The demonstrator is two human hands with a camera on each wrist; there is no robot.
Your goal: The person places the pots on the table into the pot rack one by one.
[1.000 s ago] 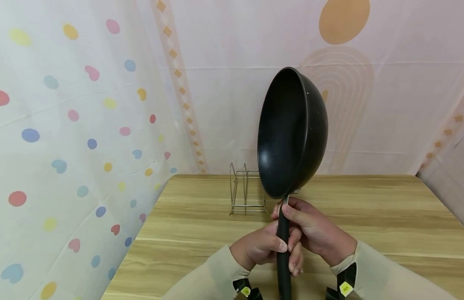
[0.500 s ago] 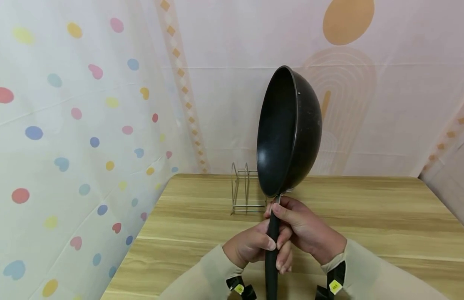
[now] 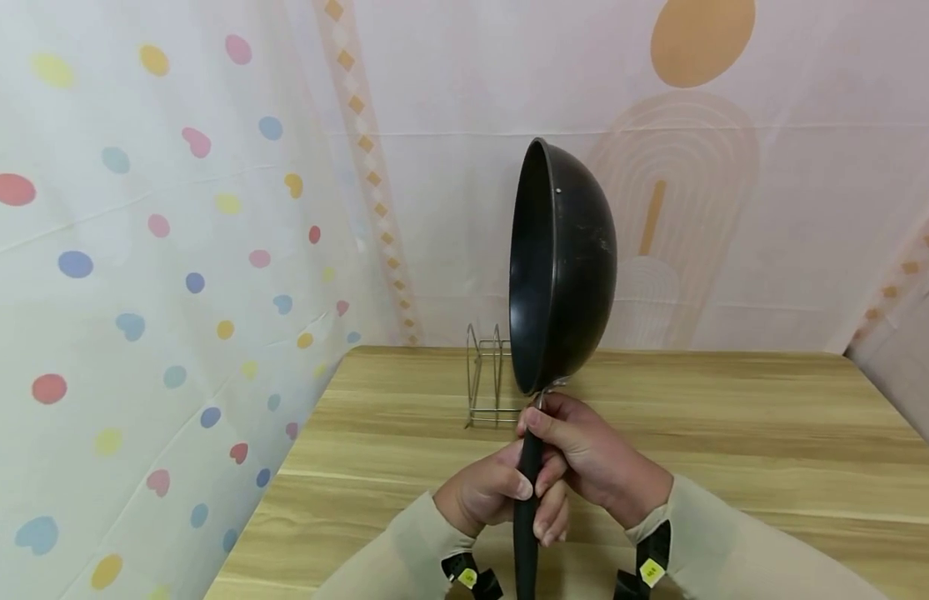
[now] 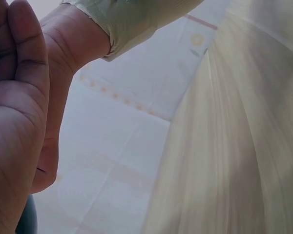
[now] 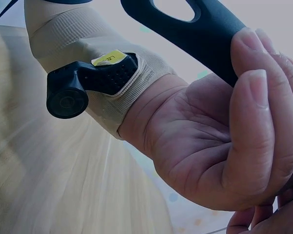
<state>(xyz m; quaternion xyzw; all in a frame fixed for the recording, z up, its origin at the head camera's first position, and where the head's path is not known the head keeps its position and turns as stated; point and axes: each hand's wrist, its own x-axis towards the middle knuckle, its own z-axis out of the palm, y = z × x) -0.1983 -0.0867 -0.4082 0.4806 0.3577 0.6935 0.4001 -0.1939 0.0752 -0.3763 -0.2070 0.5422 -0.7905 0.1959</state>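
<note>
Both hands, left hand (image 3: 485, 498) and right hand (image 3: 584, 454), grasp the wok handle (image 3: 526, 508); the wok (image 3: 557, 267) stands edge-on, apparently aligned with the wire rack (image 3: 488, 379) at 12 o'clock; lowering needs a steady slot entry.

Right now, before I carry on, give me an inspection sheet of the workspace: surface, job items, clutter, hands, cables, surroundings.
Surface: wooden table, light grain, bare where visible.
Job items: black wok held up on edge above the table, bowl opening facing left; its black handle points down toward the person.
Clutter: wire rack standing on the table behind the wok.
Hands: left hand and right hand both grip the handle, right above left.
Cables: nothing seen; a black wrist camera is strapped on the left sleeve.
Surroundings: patterned curtains with coloured dots on the left and behind.
</note>
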